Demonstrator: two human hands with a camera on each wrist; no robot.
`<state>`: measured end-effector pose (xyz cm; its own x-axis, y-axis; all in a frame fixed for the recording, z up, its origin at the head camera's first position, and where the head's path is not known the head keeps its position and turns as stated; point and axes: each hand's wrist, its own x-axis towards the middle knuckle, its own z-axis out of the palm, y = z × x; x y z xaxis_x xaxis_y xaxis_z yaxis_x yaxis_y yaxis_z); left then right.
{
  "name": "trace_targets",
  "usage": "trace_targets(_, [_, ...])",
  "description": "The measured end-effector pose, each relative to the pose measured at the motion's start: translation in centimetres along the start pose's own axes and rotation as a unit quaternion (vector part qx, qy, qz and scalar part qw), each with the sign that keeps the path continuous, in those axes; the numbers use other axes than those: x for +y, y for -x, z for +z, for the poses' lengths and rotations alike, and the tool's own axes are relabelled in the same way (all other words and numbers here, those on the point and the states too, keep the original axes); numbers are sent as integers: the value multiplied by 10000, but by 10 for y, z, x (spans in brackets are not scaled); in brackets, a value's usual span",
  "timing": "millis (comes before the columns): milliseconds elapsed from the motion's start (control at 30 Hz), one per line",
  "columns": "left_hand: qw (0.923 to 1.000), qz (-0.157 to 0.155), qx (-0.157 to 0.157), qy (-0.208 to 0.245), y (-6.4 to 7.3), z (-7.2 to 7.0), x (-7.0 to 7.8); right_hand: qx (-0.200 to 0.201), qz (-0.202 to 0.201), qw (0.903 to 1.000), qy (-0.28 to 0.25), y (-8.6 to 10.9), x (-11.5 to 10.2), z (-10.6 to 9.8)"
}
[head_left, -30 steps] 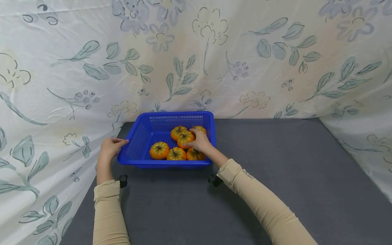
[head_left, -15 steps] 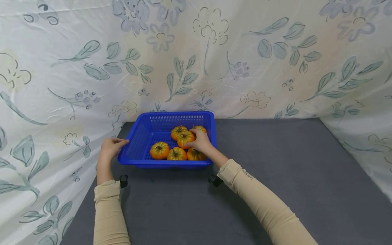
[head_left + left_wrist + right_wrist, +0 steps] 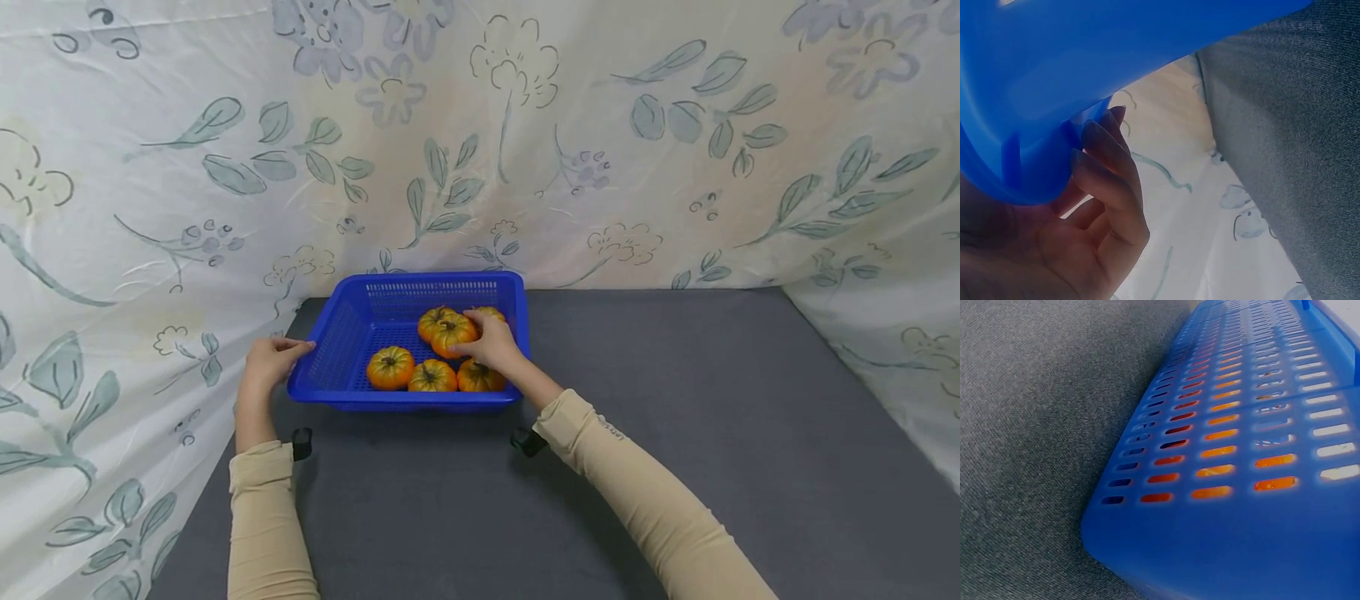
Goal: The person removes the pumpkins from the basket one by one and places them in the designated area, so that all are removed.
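A blue plastic basket (image 3: 402, 398) with slotted walls sits at the back left, holding several small orange-and-green pumpkins (image 3: 391, 368). My left hand (image 3: 272, 363) grips the basket's left rim; in the left wrist view its curled fingers (image 3: 1107, 181) come up under the blue rim (image 3: 1029, 181). Inside the right half of the basket, my right hand (image 3: 495, 343) holds one pumpkin (image 3: 452, 335) between thumb and fingers, overlapping the pumpkin behind it (image 3: 433, 320). Another pumpkin (image 3: 491, 313) is partly hidden behind the hand. From the right wrist, only the basket's slotted side (image 3: 1222, 537) shows, orange behind the slots.
The basket stands on a dark grey tabletop (image 3: 675, 417), near its back edge. A floral cloth (image 3: 570, 167) hangs behind the table and along both sides. Black wrist straps (image 3: 302, 444) show at both cuffs.
My right hand and the pumpkin it holds have shifted slightly up and left in the basket. The left hand and the basket stay in place.
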<state>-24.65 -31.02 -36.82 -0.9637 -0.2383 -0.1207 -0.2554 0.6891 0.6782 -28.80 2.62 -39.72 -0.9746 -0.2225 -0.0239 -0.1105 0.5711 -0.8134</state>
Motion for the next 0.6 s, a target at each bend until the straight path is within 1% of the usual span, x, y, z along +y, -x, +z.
trace_targets(200, [9999,-64,-92,122,-3,-1,-1,135,-178,9997,-62,3,-1,-4])
trace_targets(300, [9997,-79,-126,208,-3,0,-1,128,-306,9993,-180,5,-2,-7])
trace_targets(500, [9987,-202,-196,437,-3,1,-3,63,-431,9962,-752,11,-6,-16])
trace_targets(600, [9983,-247,-190,500,-5,1,-4,72,-485,9945,-927,12,-6,-21])
